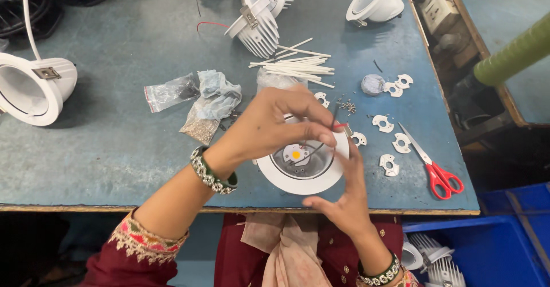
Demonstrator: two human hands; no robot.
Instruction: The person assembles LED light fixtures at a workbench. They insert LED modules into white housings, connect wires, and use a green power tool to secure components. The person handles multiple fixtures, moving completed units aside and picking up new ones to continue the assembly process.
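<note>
A round white downlight housing (pixel 302 172) lies face up near the table's front edge, with a small yellow LED chip (pixel 295 154) at its centre. My left hand (pixel 274 123) reaches over it from the left, fingertips pinching thin red and black wires (pixel 337 120) above the rim. My right hand (pixel 344 198) cups the housing's right and front edge from below. Both wrists wear beaded bangles.
White sleeve tubes (pixel 301 66), small plastic bags of screws (pixel 200 106), white holder plates (pixel 392 135) and red-handled scissors (pixel 435 169) lie on the blue table (pixel 114 149). More white housings (pixel 34 86) and finned heat sinks (pixel 258 32) stand at left and back. A blue bin (pixel 487 247) sits lower right.
</note>
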